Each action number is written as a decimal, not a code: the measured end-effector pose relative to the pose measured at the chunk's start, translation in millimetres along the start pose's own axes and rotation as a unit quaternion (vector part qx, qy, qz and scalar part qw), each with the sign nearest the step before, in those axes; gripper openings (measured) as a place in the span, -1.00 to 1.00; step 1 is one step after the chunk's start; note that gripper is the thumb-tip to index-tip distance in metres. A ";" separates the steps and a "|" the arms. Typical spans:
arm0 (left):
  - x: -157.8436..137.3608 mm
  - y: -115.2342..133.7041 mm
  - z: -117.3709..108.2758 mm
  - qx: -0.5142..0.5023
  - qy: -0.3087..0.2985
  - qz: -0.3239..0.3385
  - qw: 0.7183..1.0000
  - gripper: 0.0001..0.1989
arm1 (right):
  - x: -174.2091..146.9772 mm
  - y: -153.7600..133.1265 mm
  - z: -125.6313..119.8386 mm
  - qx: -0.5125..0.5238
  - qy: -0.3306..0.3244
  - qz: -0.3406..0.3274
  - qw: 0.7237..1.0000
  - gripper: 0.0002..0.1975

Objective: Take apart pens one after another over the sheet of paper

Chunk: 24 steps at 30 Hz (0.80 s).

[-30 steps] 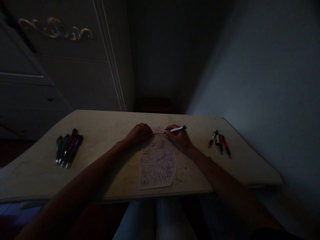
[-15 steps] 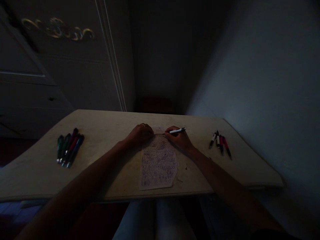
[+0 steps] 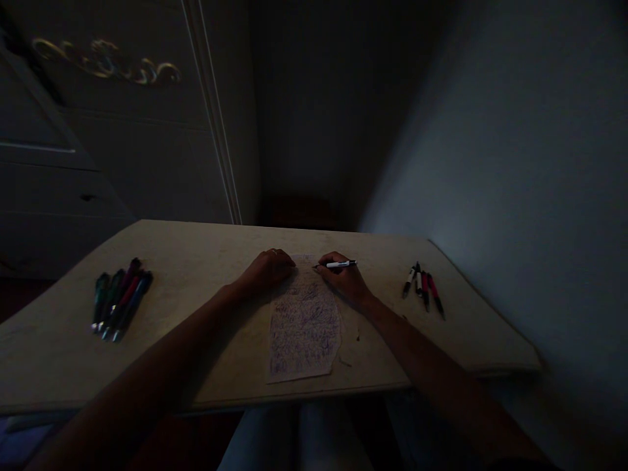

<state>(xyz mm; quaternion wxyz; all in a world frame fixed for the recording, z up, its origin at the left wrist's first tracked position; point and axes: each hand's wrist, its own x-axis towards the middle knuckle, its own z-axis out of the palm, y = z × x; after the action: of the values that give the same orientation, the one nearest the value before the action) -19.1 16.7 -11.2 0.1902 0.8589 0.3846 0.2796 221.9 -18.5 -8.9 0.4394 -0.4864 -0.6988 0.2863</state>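
Note:
A sheet of paper (image 3: 304,340), covered in dark handwriting, lies on the table with a ragged right edge. My right hand (image 3: 343,275) is closed around a white pen with black ends (image 3: 338,264), its tip pointing left at the upper part of the sheet. At the upper left edge of the same sheet rests my left hand (image 3: 267,269), fingers curled together and fingertips on the paper. A ring shows on one of its fingers. The dim light hides the finer details of the writing.
Several coloured pens (image 3: 120,297) lie bunched on the left of the pale table (image 3: 196,239). Several white and red pens (image 3: 424,288) lie on the right. Small dark bits (image 3: 358,335) sit beside the paper. A wall (image 3: 540,163) borders the right side, a cabinet (image 3: 132,150) the left.
My hands have moved slightly apart, and the pen has turned closer to level. A dark line across the paper between my hands no longer shows. The view has shifted slightly.

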 end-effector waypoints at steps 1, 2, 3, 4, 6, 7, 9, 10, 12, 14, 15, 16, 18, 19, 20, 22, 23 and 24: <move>0.1 -0.4 -0.2 -0.002 0.000 -0.002 1.000 -0.77 | 0.6 1.2 0.5 0.012 -0.002 0.012 1.000 -0.80; 0.2 -0.7 -0.2 -0.004 0.000 0.000 1.000 -0.77 | 1.0 2.2 0.9 0.026 -0.005 0.025 0.999 -0.79; 0.2 -1.0 -0.1 -0.004 0.001 0.004 1.000 -0.77 | 1.2 2.9 1.2 0.039 -0.007 0.037 0.998 -0.78; 0.3 -1.2 0.1 -0.002 0.002 0.010 1.000 -0.77 | 1.2 3.3 1.4 0.051 -0.009 0.046 0.998 -0.77; 0.5 -1.6 0.7 0.008 0.000 0.022 1.000 -0.76 | 0.6 2.9 2.0 0.063 -0.016 0.052 0.997 -0.75; 0.7 -1.7 1.1 0.016 0.000 0.026 1.000 -0.76 | 0.2 2.3 2.3 0.065 -0.020 0.051 0.996 -0.75; 1.1 -1.7 1.7 0.031 -0.004 0.036 0.999 -0.77 | -0.6 0.8 3.1 0.062 -0.026 0.046 0.997 -0.77; 1.2 -1.6 1.9 0.038 -0.006 0.040 0.998 -0.76 | -0.9 0.1 3.4 0.059 -0.028 0.044 0.997 -0.77; 1.1 -1.2 2.3 0.049 -0.008 0.044 0.998 -0.75 | -1.0 -0.8 4.0 0.061 -0.029 0.046 0.997 -0.78; 0.6 -0.4 2.7 0.057 -0.005 0.040 0.998 -0.74 | -0.7 -1.0 4.3 0.076 -0.031 0.057 0.995 -0.77; 0.4 0.0 2.9 0.061 -0.002 0.038 0.997 -0.74 | -0.5 -0.7 4.3 0.086 -0.031 0.062 0.994 -0.77; 0.2 0.3 3.1 0.065 0.001 0.038 0.997 -0.74 | -0.3 -0.1 4.4 0.093 -0.031 0.065 0.993 -0.77; 0.2 0.3 3.6 0.067 0.008 0.046 0.997 -0.76 | -0.2 1.7 4.7 0.099 -0.029 0.066 0.992 -0.76; 0.3 -0.1 3.9 0.064 0.013 0.050 0.997 -0.78 | -0.2 2.7 4.9 0.100 -0.028 0.066 0.992 -0.76; 0.6 -0.9 4.2 0.060 0.017 0.053 0.997 -0.80 | -0.3 3.6 5.2 0.101 -0.029 0.065 0.992 -0.77; 1.1 -3.4 4.9 0.050 0.022 0.049 0.997 -0.83 | -0.5 4.7 5.7 0.104 -0.033 0.064 0.992 -0.77; 1.5 -4.9 5.2 0.046 0.022 0.046 0.998 -0.84 | -0.6 4.7 5.8 0.104 -0.035 0.064 0.992 -0.76; 1.7 -6.3 5.5 0.042 0.022 0.044 0.998 -0.85 | -0.6 4.2 5.8 0.105 -0.036 0.064 0.992 -0.76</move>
<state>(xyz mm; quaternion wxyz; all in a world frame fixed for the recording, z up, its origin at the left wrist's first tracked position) -18.2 21.4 -18.3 0.1327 0.8759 0.3619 0.2903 218.6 -17.4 -15.2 0.4432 -0.4703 -0.6482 0.4028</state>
